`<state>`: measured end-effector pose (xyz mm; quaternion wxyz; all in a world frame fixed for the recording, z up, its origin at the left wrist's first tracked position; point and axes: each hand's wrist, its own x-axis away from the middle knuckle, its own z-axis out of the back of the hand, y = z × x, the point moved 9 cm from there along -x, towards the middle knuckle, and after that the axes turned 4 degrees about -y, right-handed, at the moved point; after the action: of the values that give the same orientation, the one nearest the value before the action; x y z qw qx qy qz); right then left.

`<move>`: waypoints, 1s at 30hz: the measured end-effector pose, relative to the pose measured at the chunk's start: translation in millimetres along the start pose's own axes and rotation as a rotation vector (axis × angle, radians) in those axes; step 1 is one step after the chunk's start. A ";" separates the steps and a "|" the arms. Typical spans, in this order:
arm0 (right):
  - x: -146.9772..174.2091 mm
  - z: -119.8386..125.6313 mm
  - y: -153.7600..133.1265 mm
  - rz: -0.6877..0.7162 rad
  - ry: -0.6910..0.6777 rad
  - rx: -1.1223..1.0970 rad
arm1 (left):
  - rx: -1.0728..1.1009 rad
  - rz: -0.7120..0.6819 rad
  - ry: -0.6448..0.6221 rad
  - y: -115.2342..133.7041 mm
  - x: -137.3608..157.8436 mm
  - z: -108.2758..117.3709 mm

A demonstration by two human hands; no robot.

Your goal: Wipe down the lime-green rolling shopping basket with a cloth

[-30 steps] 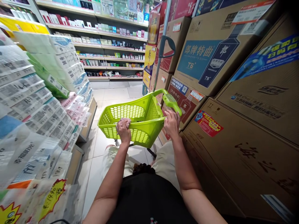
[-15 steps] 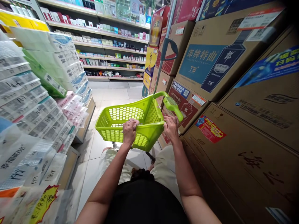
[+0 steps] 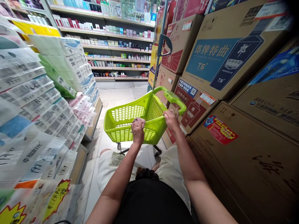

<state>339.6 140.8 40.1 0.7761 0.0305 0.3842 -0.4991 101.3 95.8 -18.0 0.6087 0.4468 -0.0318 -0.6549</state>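
Observation:
A lime-green plastic shopping cart [image 3: 116, 133] stands crosswise in front of my knees, its handle [image 3: 178, 101] toward the right. My left hand [image 3: 138, 130] is closed on a crumpled, pinkish cloth [image 3: 138, 120] at the cart's near rim. My right hand [image 3: 171, 119] wraps round the rim at the rear corner, just below the handle. The basket's inside shows only bare mesh. Part of the right fingers is hidden behind the rim.
Packs of tissue paper [image 3: 56, 109] with handwritten prices are piled at the left. Cardboard liquor cartons [image 3: 210, 56] rise close along the right, beside a metal pole with a dark hook-shaped handle [image 3: 166, 46]. Shelves of small boxed goods [image 3: 109, 46] span the back, beyond the tiled floor [image 3: 112, 96].
My left hand with the cloth has shifted right along the rim and lifted slightly, showing more of the cloth. The whole view has swung a little, moving the scene rightward.

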 end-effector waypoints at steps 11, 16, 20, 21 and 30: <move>16.3 -31.9 7.9 -0.049 -0.049 -0.038 | -0.133 0.143 0.234 -67.0 65.1 69.6; 18.5 -43.6 5.9 -0.074 -0.054 -0.149 | -0.103 -0.082 0.209 -38.6 70.0 17.5; 16.5 -46.3 8.8 -0.104 -0.036 -0.208 | -0.057 -0.242 0.116 -28.8 77.9 7.6; 15.2 -46.8 9.4 -0.106 -0.039 -0.214 | -0.044 -0.245 0.113 -26.9 76.0 13.5; 12.1 -48.9 -1.2 -0.049 -0.045 -0.204 | 0.138 -0.295 0.055 42.1 -48.5 42.1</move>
<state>313.4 152.2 -1.4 0.7711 -0.0694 0.4162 -0.4769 100.5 103.9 58.4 0.4743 0.5053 0.0059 -0.7209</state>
